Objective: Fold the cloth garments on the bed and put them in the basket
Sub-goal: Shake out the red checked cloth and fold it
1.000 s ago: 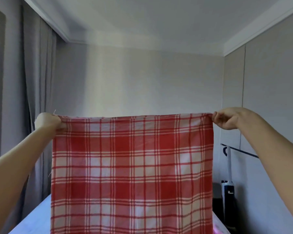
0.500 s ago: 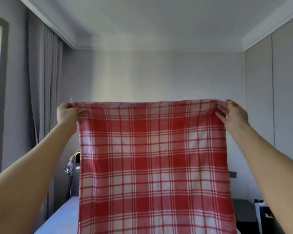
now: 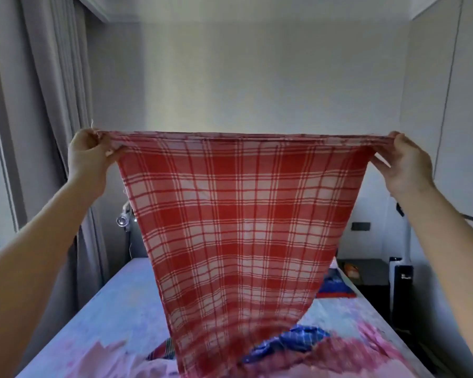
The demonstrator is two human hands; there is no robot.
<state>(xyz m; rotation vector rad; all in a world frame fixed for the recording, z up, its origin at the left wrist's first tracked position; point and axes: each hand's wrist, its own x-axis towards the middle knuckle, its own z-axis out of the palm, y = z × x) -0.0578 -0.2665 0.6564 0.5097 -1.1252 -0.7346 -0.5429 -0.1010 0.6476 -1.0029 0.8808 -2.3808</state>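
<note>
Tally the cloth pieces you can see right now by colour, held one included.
Red and white plaid cloth, held up by left hand and right hand: 1
Blue checked cloth on the bed: 1
Blue and red cloth farther back: 1
Pink cloths near the bottom edge: blurred, cannot count
Total countable: 3

Plaid cloth [image 3: 241, 214]: thin woven fabric, red and white, matt, light shows through. Frayed thread at its 10 o'clock corner. Bed [image 3: 115, 304] cover: smooth matt fabric, pale print. Blue checked garment [image 3: 292, 341]: woven, crumpled. Curtain [image 3: 58, 91]: grey matt cloth, pleated. Lamp [image 3: 122, 221] at 9 o'clock: glossy metal look.
</note>
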